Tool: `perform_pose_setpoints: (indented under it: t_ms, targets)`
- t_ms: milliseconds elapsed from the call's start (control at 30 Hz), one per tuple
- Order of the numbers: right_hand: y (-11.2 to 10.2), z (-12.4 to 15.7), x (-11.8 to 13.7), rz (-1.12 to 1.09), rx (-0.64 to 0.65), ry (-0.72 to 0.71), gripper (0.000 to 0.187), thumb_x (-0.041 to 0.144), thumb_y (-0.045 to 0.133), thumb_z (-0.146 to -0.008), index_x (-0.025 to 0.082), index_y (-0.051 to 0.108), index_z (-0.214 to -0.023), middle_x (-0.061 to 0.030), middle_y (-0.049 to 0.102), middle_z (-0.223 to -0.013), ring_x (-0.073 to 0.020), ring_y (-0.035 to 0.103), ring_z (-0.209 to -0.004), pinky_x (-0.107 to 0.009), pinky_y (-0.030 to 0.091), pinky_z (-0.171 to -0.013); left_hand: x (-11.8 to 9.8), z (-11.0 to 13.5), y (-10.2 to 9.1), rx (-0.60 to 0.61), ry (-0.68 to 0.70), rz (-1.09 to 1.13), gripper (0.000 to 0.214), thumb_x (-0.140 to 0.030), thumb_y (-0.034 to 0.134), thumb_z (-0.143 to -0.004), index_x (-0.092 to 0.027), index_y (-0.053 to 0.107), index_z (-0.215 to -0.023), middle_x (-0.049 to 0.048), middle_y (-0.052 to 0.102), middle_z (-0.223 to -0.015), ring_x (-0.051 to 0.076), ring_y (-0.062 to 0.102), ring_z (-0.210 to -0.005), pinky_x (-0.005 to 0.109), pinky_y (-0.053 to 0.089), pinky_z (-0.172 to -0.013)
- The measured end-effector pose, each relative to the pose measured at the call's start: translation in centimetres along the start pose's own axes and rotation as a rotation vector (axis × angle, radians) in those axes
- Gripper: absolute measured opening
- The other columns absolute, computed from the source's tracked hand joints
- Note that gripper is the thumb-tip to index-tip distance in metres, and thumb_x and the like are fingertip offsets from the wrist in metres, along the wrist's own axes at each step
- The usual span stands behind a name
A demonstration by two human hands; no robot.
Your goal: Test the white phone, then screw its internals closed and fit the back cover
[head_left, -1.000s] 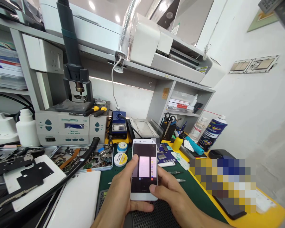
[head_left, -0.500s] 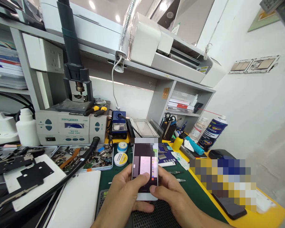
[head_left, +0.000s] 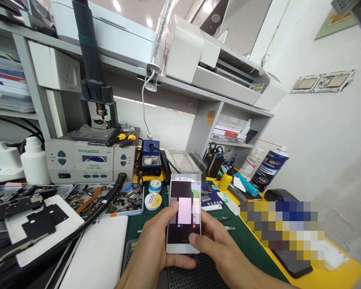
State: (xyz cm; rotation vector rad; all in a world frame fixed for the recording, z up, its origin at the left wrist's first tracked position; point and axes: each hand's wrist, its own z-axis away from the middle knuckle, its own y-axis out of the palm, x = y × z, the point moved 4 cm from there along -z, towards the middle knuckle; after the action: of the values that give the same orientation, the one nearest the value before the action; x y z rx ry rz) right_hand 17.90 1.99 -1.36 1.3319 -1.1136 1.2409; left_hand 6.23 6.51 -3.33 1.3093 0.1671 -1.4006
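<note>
A white smartphone (head_left: 183, 248) with its screen lit is held upright between both hands, above a black perforated mat (head_left: 195, 277). My left hand (head_left: 156, 237) wraps its left side, the thumb on the left part of the screen and a finger under the bottom edge. My right hand (head_left: 218, 243) grips the right side, its thumb near the lower right corner of the screen. Pink and dark panels show on the display, with a column of small icons at the right.
Left stand a tray of small electronic parts (head_left: 87, 208), a white tablet-like panel (head_left: 96, 249) and a grey rework station (head_left: 78, 160). Two small round tins (head_left: 153, 201) sit behind my left hand. At right are a yellow bottle (head_left: 225, 181), a spray can (head_left: 269, 168) and a dark phone (head_left: 291, 259).
My left thumb has moved up and left, from the lower middle of the screen to its left side. The panels on the screen have shifted slightly.
</note>
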Motion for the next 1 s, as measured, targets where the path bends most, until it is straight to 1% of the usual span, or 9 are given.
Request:
perform_pose_setpoints:
  t_ms: [133,300,433,600,700,833,1000]
  targets:
    - [-0.13,0.04,0.05,0.001,-0.003,0.0,0.043,0.017,0.062,-0.088,0.026,0.062,-0.13,-0.0018,0.069,-0.122,-0.0239,0.06,-0.115,-0.042,0.041,-0.104,0.02,-0.18,-0.12,-0.029,0.005,-0.036,0.048,-0.048,0.063,-0.085,-0.013,0.066,-0.118,0.0129,0.07,-0.091,0.023,0.069,-0.069,0.035,0.06,-0.054]
    - [-0.19,-0.09,-0.09,0.001,-0.005,0.009,0.043,0.018,0.061,-0.089,0.027,0.06,-0.131,-0.0023,0.068,-0.123,-0.024,0.059,-0.115,-0.042,0.041,-0.104,0.1,-0.13,0.0,0.002,-0.011,0.026,0.049,-0.051,0.054,-0.089,-0.01,0.07,-0.113,0.0153,0.071,-0.093,0.023,0.068,-0.07,0.034,0.06,-0.054]
    - [-0.15,-0.11,-0.19,0.005,0.0,-0.004,0.042,0.02,0.062,-0.09,0.027,0.06,-0.132,-0.0031,0.068,-0.123,-0.0243,0.06,-0.115,-0.043,0.041,-0.104,0.0,0.07,0.12,0.009,-0.019,0.049,0.052,-0.055,0.054,-0.09,-0.011,0.071,-0.112,0.0156,0.072,-0.094,0.022,0.068,-0.07,0.032,0.058,-0.052]
    - [-0.26,0.15,0.03,-0.024,0.037,0.004,0.048,0.015,0.063,-0.085,0.027,0.062,-0.131,-0.0013,0.07,-0.12,-0.0239,0.06,-0.114,-0.04,0.04,-0.104,-0.12,0.25,0.26,0.009,-0.022,0.042,0.054,-0.056,0.051,-0.09,-0.011,0.071,-0.113,0.0149,0.073,-0.092,0.022,0.068,-0.069,0.032,0.059,-0.054]
    - [-0.35,0.2,0.11,-0.027,0.028,0.007,0.049,0.012,0.06,-0.084,0.027,0.063,-0.13,-0.0009,0.071,-0.118,-0.0234,0.061,-0.111,-0.039,0.042,-0.101,-0.11,0.16,0.23,0.014,-0.007,0.031,0.052,-0.054,0.052,-0.09,-0.011,0.07,-0.113,0.0145,0.072,-0.093,0.022,0.068,-0.07,0.033,0.059,-0.054]
    - [-0.35,0.14,-0.01,-0.033,0.013,0.019,0.051,0.011,0.058,-0.084,0.027,0.061,-0.132,-0.0012,0.072,-0.117,-0.0241,0.061,-0.112,-0.04,0.042,-0.1,0.02,-0.11,0.0,0.006,-0.006,-0.002,0.052,-0.054,0.058,-0.086,-0.013,0.067,-0.117,0.0146,0.072,-0.095,0.025,0.07,-0.075,0.036,0.06,-0.056]
    - [-0.49,0.13,-0.15,-0.034,0.018,0.014,0.055,0.007,0.056,-0.082,0.027,0.061,-0.133,-0.0002,0.072,-0.118,-0.0241,0.062,-0.111,-0.04,0.043,-0.099,0.05,-0.3,-0.16,-0.004,-0.009,-0.03,0.054,-0.055,0.059,-0.085,-0.013,0.067,-0.117,0.0145,0.071,-0.091,0.025,0.069,-0.074,0.037,0.061,-0.057]
